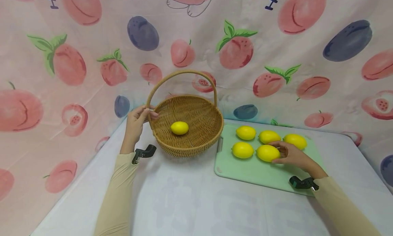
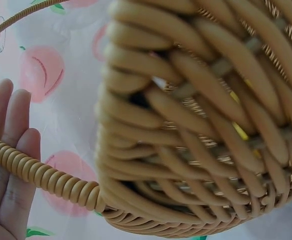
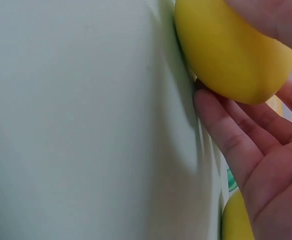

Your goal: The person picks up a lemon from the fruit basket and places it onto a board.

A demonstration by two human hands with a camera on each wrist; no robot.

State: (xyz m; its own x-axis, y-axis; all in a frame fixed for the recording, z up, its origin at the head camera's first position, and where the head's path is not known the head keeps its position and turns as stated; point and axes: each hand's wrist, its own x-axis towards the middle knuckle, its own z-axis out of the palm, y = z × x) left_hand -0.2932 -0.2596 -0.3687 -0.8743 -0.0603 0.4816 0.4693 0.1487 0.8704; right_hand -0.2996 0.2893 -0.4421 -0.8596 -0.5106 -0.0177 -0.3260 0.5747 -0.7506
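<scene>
A woven wicker basket point(image 1: 187, 149) with a tall arched handle point(image 1: 181, 72) stands left of centre, with one yellow lemon point(image 1: 179, 128) inside. At the handle's left foot, my left hand point(image 1: 135, 123) holds on, its fingers behind the cane; the left wrist view shows these fingers point(image 2: 15, 120) fairly straight. On the right, my right hand point(image 1: 291, 156) has thumb and fingers about the front middle lemon point(image 1: 267, 153), which rests on a pale green board point(image 1: 245, 174). The right wrist view shows that lemon point(image 3: 231, 55) between thumb and fingers.
Several other lemons lie on the board, among them a front left one point(image 1: 242, 150) and a back right one point(image 1: 295, 141). A white cloth point(image 1: 184, 195) covers the table. Behind it hangs a fruit-printed curtain point(image 1: 196, 34). Each wrist wears a small black camera mount.
</scene>
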